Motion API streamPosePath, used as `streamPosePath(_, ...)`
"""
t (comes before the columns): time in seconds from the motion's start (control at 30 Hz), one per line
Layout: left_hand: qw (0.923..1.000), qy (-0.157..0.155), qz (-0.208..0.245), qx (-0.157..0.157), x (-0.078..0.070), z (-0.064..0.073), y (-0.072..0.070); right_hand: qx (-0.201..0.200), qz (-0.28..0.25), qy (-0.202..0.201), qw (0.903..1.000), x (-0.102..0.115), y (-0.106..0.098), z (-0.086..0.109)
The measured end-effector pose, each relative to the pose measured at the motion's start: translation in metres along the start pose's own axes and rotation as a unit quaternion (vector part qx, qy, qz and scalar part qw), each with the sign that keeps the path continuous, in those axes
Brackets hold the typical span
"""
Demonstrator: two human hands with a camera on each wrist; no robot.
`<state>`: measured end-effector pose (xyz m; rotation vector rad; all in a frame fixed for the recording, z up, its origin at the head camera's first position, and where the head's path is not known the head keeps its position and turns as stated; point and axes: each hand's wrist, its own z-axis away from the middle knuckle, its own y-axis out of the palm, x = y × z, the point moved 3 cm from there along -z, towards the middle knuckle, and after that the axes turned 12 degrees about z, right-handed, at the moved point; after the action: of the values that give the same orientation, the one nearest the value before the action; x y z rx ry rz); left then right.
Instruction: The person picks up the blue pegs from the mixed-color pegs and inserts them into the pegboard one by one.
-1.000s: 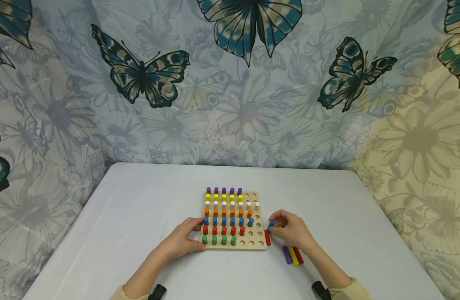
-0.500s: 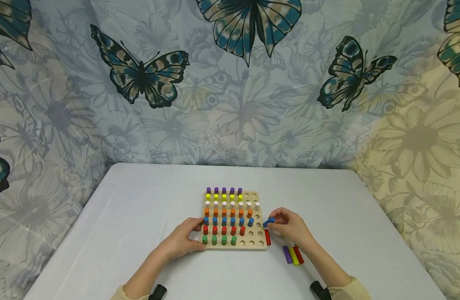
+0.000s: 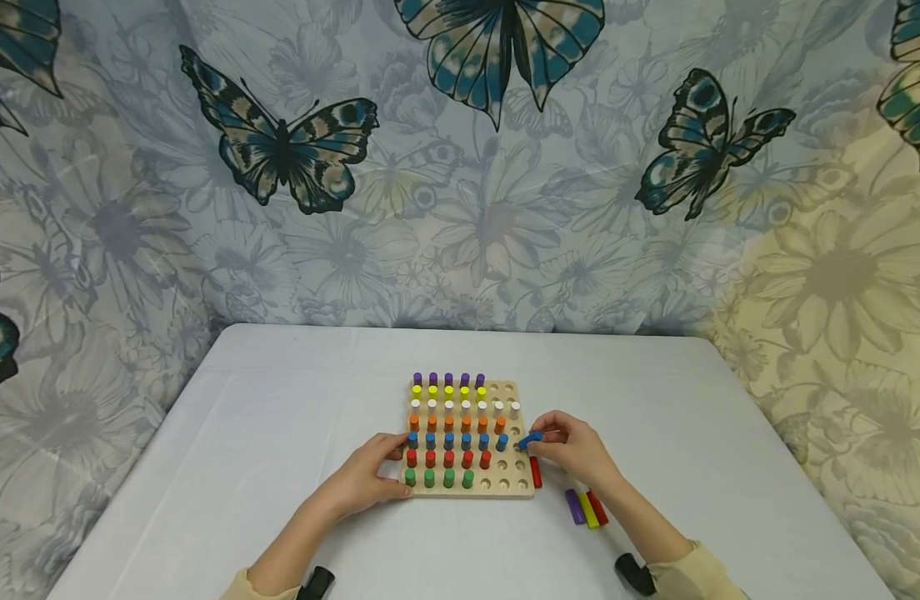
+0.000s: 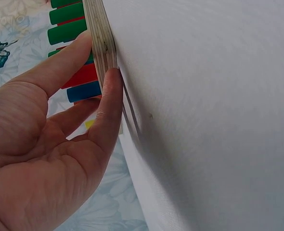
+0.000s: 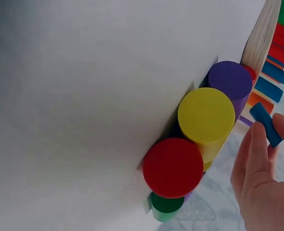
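A wooden pegboard lies on the table, with rows of purple, yellow, white, orange, blue, red and green pegs standing in its holes. My left hand holds the board at its left side, thumb near the front corner; in the left wrist view, thumb and fingertips press its layered edge. Between thumb and fingers my right hand pinches a blue peg, tilted over the right end of the blue row. The right wrist view shows that same blue peg held near its middle.
Beside the board's right edge lies a red peg. Purple, yellow and red pegs lie side by side nearer the right forearm. A green peg shows in the right wrist view. Butterfly-patterned cloth hangs behind the table.
My right hand has moved left with the blue peg, from beside the board to its right edge, and the peg has turned to point down-left. The left hand has stayed at the board.
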<state>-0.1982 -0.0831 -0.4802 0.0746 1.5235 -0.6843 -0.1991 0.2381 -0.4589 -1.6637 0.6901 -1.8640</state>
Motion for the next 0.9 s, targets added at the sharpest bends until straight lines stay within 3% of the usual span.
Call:
streamPosePath(0.37, 0.9999, -0.011, 0.005, -0.003, -0.0012, 0.0007, 0.0009, 0.017, 0.023, -0.011, 0.9995, 0.0028, 0.0047, -0.0049)
streamPosePath(0.9, 0.9999, -0.010, 0.005, -0.004, 0.0004, -0.0002, 0.0004, 0.012, 0.046, -0.039, 0.9981, 0.0025, 0.0068, -0.0050)
